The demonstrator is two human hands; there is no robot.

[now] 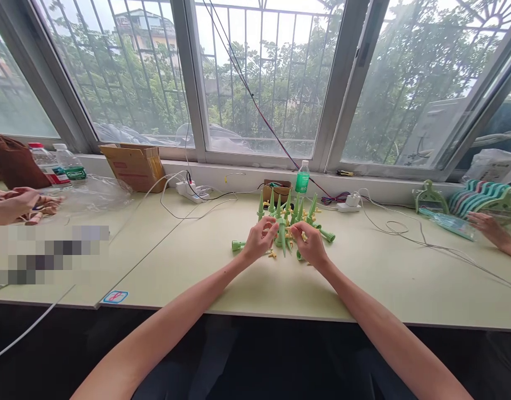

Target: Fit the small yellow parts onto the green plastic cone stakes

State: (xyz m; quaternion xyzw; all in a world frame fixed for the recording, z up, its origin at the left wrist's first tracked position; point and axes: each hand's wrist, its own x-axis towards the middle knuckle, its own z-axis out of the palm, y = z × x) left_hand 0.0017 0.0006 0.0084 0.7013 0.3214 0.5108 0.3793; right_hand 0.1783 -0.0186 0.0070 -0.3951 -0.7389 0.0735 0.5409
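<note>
My left hand [260, 240] is closed in a pinch at the wide upper end of a green plastic spike [282, 238], whose point hangs downward. Just to the right of it, my right hand [310, 243] has its fingertips pressed together; what they hold, if anything, is too small to make out. Behind both hands several more green spikes [312, 208] stand point up in a cluster. Small yellow plastic pieces [272, 255] lie around them. A green spike lies on its side by my left wrist, its ribbed cap [238, 245] facing left, and another ribbed cap [330, 238] lies to the right.
Behind the cluster are a small cardboard box [277, 190] and a green-liquid bottle [302, 178]. Cables and power strips [193, 191] run along the windowsill. Other people's hands show at left [9, 206] and right [491, 226], the right one beside green and teal plastic items [484, 197].
</note>
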